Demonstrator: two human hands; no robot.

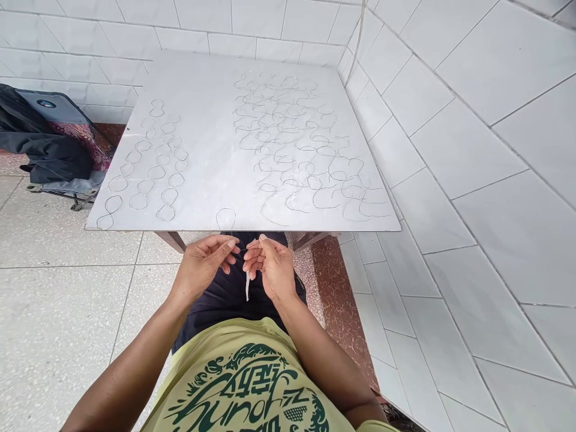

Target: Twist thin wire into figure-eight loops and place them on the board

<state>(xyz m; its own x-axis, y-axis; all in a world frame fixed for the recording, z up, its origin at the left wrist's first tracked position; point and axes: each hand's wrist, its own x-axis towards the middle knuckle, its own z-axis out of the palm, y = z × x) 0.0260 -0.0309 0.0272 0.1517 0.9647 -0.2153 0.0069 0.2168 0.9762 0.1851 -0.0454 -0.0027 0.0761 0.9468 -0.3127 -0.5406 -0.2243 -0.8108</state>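
My left hand (pixel 204 261), at the table's front edge, pinches a thin dark wire (pixel 225 209) between thumb and forefinger. A round loop of it stands up above the fingertips, over the edge of the tabletop. My right hand (pixel 274 264) is close beside it, thumb pressed to the fingers on a narrow pale strip (pixel 247 287). The strip's lower end hangs below the fingers. A short stretch of wire crosses the small gap between the hands; whether the right fingertips grip its end is hard to see.
On the white tabletop (pixel 207 120), several figure-eight wires (pixel 163 213) lie in columns at the left. Many loose, curved wires (pixel 310 204) spread over the right side. A tiled wall (pixel 432 180) borders the right. A folding chair (pixel 85 180) with dark clothing stands at left.
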